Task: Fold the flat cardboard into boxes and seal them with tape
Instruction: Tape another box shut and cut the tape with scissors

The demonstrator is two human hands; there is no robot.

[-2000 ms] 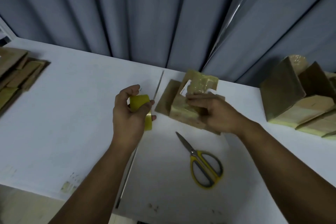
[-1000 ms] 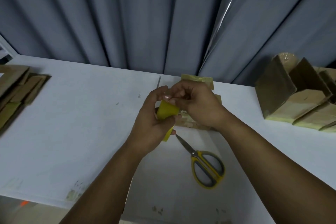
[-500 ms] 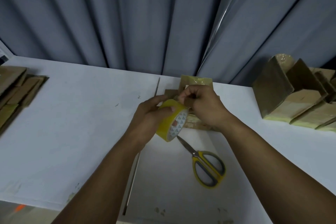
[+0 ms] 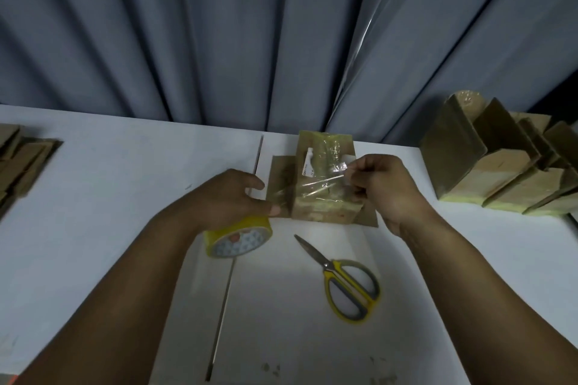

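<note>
Spanning box (image 4: 325,211) left-right, tape strip (image 4: 316,189) (roll (image 4: 237,242) under left hand (image 4: 225,197)).

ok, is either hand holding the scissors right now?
No: the scissors lie on the white table, while the left hand grips the tape roll and the right hand pinches the stretched tape strip.

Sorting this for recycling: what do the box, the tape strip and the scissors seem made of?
The box looks like matte brown cardboard, dull where bare. The tape strip is thin clear plastic film: it glints and wrinkles. The scissors have shiny metal blades; the yellow-grey handles are probably plastic.
</note>
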